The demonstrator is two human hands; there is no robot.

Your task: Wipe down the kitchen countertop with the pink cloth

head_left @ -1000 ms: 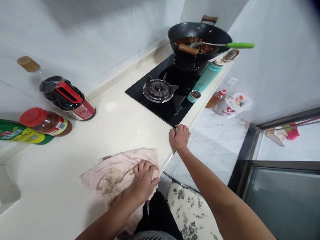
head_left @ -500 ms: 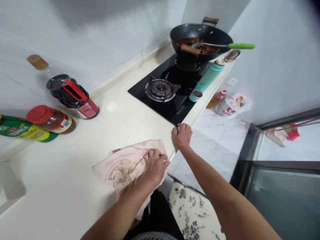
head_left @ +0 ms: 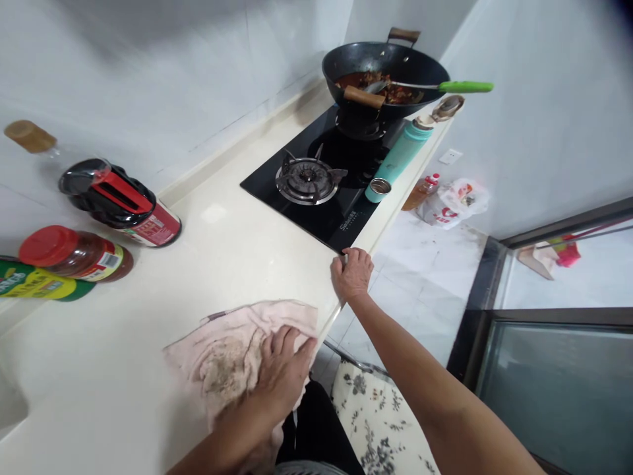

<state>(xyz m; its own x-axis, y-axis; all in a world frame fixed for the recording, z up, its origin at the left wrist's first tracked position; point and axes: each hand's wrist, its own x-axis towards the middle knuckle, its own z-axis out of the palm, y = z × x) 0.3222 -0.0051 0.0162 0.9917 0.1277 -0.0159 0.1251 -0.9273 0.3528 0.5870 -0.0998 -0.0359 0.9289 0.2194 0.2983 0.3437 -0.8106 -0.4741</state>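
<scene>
My left hand (head_left: pixel 284 366) lies on a crumpled pale pink cloth (head_left: pixel 232 323) near the counter's front edge, fingers bent and gripping it. Brown crumbs and stains cover the cloth's middle, and its lower part hangs toward my body. Fingers curled, my right hand (head_left: pixel 353 274) holds the edge of the cream countertop (head_left: pixel 262 264), just below the near corner of the black glass gas stove (head_left: pixel 316 221). What lies under its fingertips is hidden.
A wok (head_left: pixel 386 59) with reddish food and a green-handled spatula (head_left: pixel 465 86) sits on the far burner. An open turquoise flask (head_left: pixel 403 155) lies along the stove's edge. A sauce bottle (head_left: pixel 155 221) and a red-lidded jar (head_left: pixel 99 257) are left. A floral-covered seat (head_left: pixel 386 422) is below.
My left hand has slid the cloth slightly left and toward me, its fingers straighter now. My right hand keeps to the counter edge. The view has shifted a little.
</scene>
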